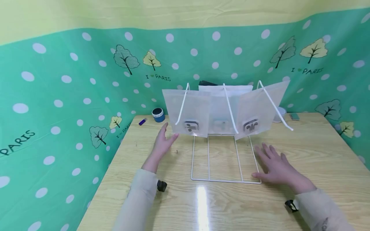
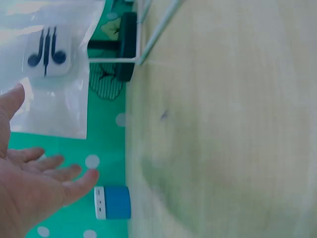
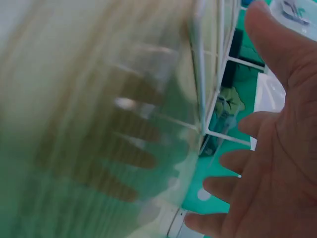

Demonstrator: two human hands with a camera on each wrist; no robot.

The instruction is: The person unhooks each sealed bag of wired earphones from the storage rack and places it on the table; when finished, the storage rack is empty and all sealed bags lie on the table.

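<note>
A white wire rack (image 1: 226,181) stands on the table, its base flat and its hooks pointing forward. On the hooks hang three translucent plastic bags: a left one (image 1: 188,106), a middle one (image 1: 221,110) and a right one (image 1: 260,106). Boxed wired earphones (image 2: 47,53) show through the plastic. My left hand (image 1: 162,144) is held beside the left bag, fingers spread, holding nothing. At the rack base's right edge hovers my right hand (image 1: 274,165), its fingers apart and palm free; whether it touches the wire I cannot tell.
A blue round container (image 1: 158,115) and a small purple object (image 1: 142,122) sit at the back left. Behind the right bag a white round item (image 1: 279,115) is partly hidden, near a small green box (image 1: 294,116). A patterned green curtain (image 1: 86,96) borders the wooden table (image 1: 130,192).
</note>
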